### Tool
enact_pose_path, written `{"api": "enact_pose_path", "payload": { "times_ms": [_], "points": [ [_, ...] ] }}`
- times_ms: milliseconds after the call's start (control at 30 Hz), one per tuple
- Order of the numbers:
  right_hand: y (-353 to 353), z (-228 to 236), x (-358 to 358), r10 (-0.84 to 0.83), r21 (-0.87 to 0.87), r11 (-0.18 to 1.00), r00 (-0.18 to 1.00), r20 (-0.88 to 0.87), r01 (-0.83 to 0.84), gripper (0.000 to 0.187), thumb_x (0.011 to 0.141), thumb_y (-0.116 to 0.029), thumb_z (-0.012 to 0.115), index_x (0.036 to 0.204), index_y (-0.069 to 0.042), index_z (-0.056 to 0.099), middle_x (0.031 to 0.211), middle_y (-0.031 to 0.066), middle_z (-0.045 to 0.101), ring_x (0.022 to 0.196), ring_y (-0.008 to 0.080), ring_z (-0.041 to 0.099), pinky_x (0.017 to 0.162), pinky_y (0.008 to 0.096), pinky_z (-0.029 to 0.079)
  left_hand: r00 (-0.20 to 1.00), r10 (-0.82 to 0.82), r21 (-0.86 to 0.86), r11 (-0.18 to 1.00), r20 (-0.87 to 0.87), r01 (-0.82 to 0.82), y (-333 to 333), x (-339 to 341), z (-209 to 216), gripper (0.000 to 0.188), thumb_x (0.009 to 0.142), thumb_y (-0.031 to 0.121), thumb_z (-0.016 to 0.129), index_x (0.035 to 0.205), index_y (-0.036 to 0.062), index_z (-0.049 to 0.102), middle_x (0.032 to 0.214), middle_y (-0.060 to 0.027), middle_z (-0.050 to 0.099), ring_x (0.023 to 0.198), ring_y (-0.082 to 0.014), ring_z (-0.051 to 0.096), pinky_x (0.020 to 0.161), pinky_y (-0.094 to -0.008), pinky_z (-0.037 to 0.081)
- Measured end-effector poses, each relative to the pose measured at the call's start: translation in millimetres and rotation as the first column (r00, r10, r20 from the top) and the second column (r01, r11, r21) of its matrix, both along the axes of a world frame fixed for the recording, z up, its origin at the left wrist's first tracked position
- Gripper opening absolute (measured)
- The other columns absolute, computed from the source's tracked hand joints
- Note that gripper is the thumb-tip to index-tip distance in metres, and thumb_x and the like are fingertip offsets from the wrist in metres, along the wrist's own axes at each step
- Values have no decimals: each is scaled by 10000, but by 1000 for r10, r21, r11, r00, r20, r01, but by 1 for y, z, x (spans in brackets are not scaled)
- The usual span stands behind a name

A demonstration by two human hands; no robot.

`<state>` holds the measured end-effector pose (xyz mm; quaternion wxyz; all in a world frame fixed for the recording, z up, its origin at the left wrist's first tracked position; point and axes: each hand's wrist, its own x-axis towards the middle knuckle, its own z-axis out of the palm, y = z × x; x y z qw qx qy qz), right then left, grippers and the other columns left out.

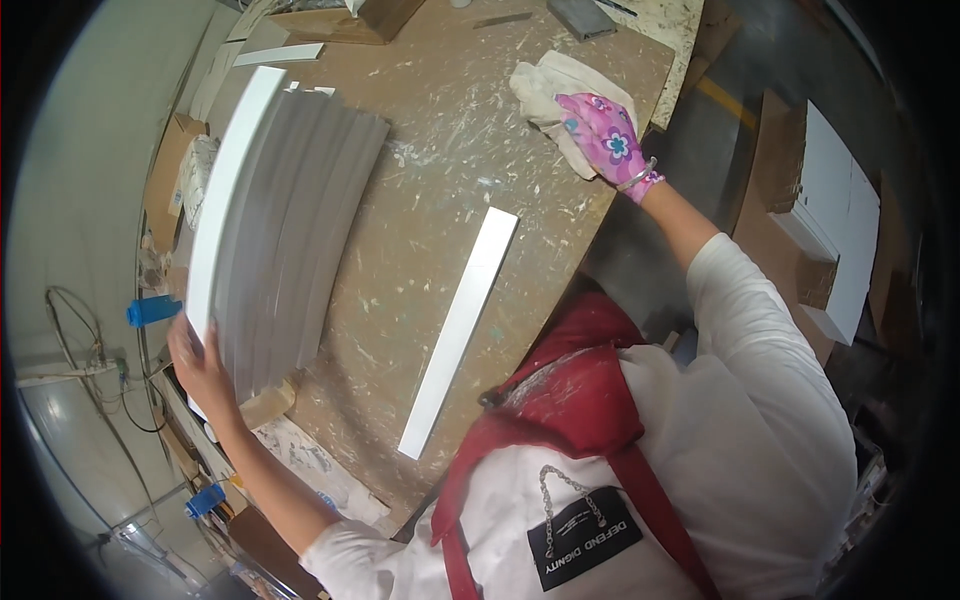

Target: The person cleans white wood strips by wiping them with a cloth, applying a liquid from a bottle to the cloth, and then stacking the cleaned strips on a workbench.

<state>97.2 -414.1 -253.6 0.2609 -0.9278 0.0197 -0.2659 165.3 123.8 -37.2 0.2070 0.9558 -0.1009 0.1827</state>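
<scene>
My bare left hand (200, 362) is closed round the near end of a long white strip (232, 185). The strip lies along the left side of a stack of similar strips (300, 230), whose sides look grey. My right hand (607, 135), in a pink flowered glove, grips a crumpled cream cloth (555, 85) at the table's right edge. Its fingertips are partly lost in the folds. Between my hands a single white strip (460, 330) rests flat and slanted on the brown worktable (420, 230), touched by neither hand.
A short white strip (280, 54) and a cardboard box (350, 20) are at the far left of the table. A grey block (582, 18) sits at the far edge. Cardboard with white panels (835, 220) stands right of the table. Blue clamp-like parts (153, 310) are at the left edge.
</scene>
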Motion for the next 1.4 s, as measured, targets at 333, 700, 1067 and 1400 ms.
{"api": "enact_pose_path", "payload": {
  "times_ms": [333,700,1067,1400],
  "points": [
    [2,3,3,74,-100,992,997,5,-73,361,886,-155,546,1240,-88,568,1090,146,628,996,318,592,877,394,463,905,85,-99,985,-416,-138,-47,-207,-160,478,757,90,758,1161,-74,562,1011,-192,600,895,-334,605,803,-403,478],
    [10,17,-1,39,-187,978,960,-279,-94,454,874,-295,597,1288,-121,535,1120,145,610,1047,312,564,922,389,431,941,61,63,997,-333,-43,-46,-234,-181,534,698,196,788,1144,2,569,1113,-204,587,1046,-383,528,917,-455,394],
    [99,94,1,217,-259,940,975,-45,-221,258,826,-319,580,980,-127,660,900,132,652,813,272,649,743,356,520,953,-105,142,978,-283,150,-113,-191,-175,594,802,278,695,1272,-18,485,1197,-216,551,1075,-394,513,920,-459,396],
    [99,33,35,385,-400,781,874,-296,-480,207,823,-308,555,827,-141,678,777,73,658,762,255,653,713,356,514,948,-134,56,986,-290,156,-121,-184,-180,509,834,247,657,1259,7,513,1147,-172,591,1015,-348,545,863,-435,427]
  ]
}}
